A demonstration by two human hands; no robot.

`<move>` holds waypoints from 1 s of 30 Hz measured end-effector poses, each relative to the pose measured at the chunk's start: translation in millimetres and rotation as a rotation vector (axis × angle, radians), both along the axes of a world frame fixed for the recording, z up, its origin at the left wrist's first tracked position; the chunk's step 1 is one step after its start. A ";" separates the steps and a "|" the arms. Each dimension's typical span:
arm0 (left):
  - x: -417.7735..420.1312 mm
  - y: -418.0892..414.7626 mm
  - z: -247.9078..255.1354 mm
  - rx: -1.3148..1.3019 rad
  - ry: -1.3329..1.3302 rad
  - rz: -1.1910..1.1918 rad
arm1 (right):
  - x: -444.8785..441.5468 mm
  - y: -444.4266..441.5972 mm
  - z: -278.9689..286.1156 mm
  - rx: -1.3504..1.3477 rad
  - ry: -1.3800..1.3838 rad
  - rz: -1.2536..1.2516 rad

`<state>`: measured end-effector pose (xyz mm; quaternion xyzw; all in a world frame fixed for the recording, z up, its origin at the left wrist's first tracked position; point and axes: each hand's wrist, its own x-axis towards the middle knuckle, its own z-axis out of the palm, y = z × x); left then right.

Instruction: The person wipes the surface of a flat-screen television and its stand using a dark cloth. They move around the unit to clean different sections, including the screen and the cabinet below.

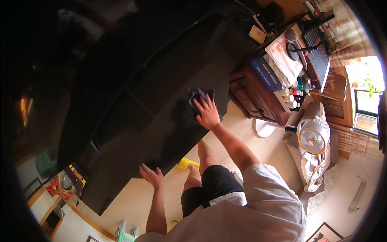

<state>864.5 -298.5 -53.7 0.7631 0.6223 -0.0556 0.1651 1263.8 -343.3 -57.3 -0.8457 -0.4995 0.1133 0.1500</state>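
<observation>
A long black cabinet with a dark, smooth top [145, 121] stretches before me, and a large glossy black screen [90, 60] stands along its far side. My right hand [207, 112] lies with spread fingers on a crumpled dark cloth [195, 93], pressing it flat on the cabinet top near the right end. At the cabinet's near edge rests my left hand [152, 176], its fingers apart and nothing in it. Part of the cloth is hidden under my right hand.
Right of the cabinet stands a reddish-brown wooden cupboard [251, 96] bearing blue boxes [266, 74], papers and several bottles [291, 98]. A white fan [313, 136] is beyond it. Bagged items [65, 184] sit at the left. A white device [257, 34] lies at the back.
</observation>
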 end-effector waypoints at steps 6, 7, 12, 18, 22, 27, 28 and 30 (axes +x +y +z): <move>157.1 97.0 8.4 0.068 0.056 -0.203 | 139.0 111.6 -34.8 0.088 -0.142 -0.130; 183.0 112.5 8.3 0.062 0.060 -0.215 | 159.7 132.2 -38.3 0.085 -0.151 -0.145; 274.3 172.3 -5.8 -0.099 0.168 -0.161 | 252.0 224.4 -49.3 -0.043 -0.194 -0.067; 298.9 183.4 -19.5 -0.224 0.279 -0.159 | 350.1 262.4 -37.1 -0.302 -0.173 -0.171; 298.6 186.7 -24.3 -0.274 0.310 -0.165 | 366.5 224.2 -41.3 -0.093 -0.236 -0.467; 296.3 189.8 -23.2 -0.301 0.369 -0.155 | 313.0 129.1 -29.3 -0.129 -0.349 -0.603; 295.8 189.1 -23.9 -0.295 0.371 -0.159 | 285.9 118.0 -16.4 -0.173 -0.340 -0.582; 297.3 189.6 -24.8 -0.283 0.386 -0.161 | 223.9 106.9 0.7 -0.229 -0.251 -0.454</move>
